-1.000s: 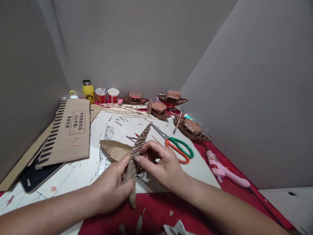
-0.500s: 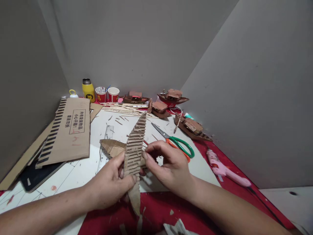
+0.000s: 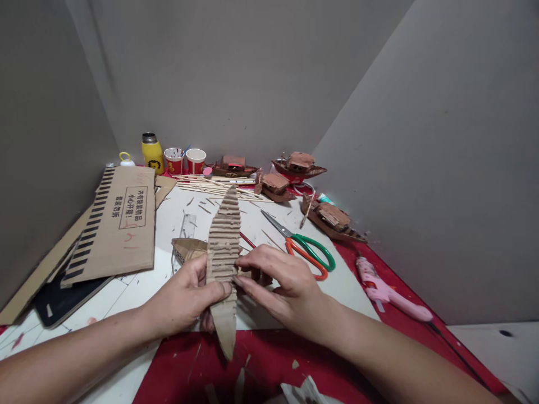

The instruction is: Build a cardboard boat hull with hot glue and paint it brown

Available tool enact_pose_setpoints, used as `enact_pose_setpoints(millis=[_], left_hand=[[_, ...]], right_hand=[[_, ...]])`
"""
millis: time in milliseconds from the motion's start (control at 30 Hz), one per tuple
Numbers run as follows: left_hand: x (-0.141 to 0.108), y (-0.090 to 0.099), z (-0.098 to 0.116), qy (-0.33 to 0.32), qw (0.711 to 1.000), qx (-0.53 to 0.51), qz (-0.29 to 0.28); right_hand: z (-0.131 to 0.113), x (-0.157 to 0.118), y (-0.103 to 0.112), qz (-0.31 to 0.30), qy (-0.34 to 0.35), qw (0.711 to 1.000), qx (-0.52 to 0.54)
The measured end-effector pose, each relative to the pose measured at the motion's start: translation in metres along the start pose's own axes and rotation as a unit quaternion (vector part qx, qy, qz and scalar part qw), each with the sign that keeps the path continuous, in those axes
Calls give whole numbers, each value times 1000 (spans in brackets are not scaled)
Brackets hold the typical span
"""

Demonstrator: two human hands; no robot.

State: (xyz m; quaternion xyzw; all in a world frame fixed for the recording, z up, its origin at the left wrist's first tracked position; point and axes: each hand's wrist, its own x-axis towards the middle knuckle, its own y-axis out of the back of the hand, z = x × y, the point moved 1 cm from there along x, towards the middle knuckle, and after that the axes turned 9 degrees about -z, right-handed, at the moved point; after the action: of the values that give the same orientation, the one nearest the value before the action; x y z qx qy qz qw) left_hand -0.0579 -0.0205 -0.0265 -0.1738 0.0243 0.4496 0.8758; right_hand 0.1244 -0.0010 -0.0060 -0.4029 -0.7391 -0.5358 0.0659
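The corrugated cardboard piece [image 3: 223, 241] is between the hands, raised in front of the camera. Compared with one second earlier, it is turned from a slant to nearly upright, ridged face exposed. The left hand [image 3: 187, 300] is closed on its left side, thumb on the front. The right hand [image 3: 290, 289] is half curled; its thumb and forefinger, slightly apart, now meet the right edge instead of the ridged face. Whether they grip anything cannot be told. Judged by this position, the ridges and right edge are accessible for handwork. Scissors [image 3: 300, 242] lie just beyond the right hand.
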Motion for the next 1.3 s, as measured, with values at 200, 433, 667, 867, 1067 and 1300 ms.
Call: enact_pose_setpoints(millis=[200,433,667,867,1067,1300], left_hand=[[1,0,1,-20,1000,7,-16],[4,2,-5,-20,1000,1,-22],[8,11,-4,-30,999,-14,6],[12,23,-3,-62,997,9,50],[9,23,8,-65,995,42,67],[7,15,18,-54,996,49,50]], right_hand=[[0,0,0,-38,0,999,-11],[4,-2,-6,-67,20,994,-81],[-2,-2,-1,-65,40,996,-37],[-9,-3,8,-126,124,982,69],[-3,-4,1,-55,-2,996,69],[9,-5,-15,-39,-258,934,244]])
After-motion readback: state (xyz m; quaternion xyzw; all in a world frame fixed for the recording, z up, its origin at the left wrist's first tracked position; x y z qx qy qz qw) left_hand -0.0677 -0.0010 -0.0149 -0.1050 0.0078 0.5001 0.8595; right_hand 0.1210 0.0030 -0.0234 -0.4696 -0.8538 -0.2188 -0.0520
